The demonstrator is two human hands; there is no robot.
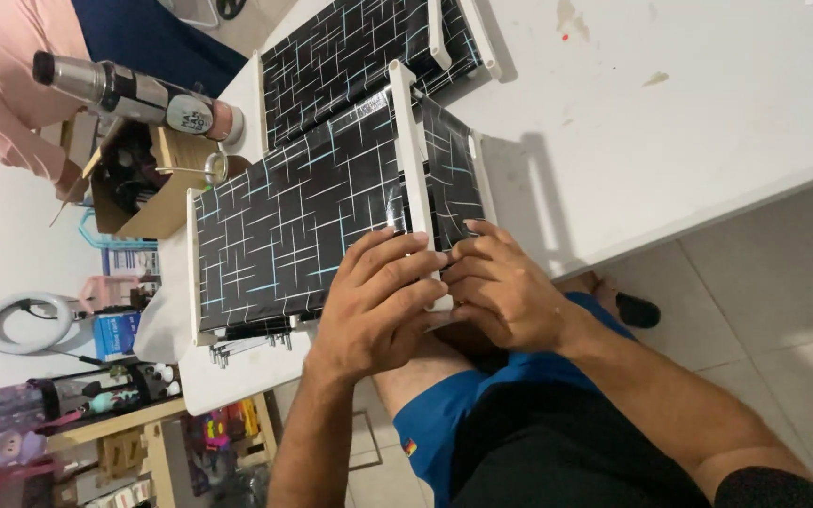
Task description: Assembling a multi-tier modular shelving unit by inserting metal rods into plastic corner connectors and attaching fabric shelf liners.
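A panel (294, 226) wrapped in black film with thin white and pale-blue lines lies on the white table (670, 113), with a white rail (411, 150) running across it. My left hand (378, 296) rests with its fingers spread over the near end of the panel, fingertips at the rail. My right hand (505, 292) is curled around the same near end from the other side, fingertips touching those of the left. A second panel (350, 56) with the same film lies just beyond the first.
A silver cylindrical tool (134, 94) lies over an open cardboard box (143, 193) at the table's far end. A person in pink (2, 75) is at the upper left. A ring light (25, 322) and cluttered shelves (105, 433) stand at left. A black sandal (637, 309) lies on the tiled floor.
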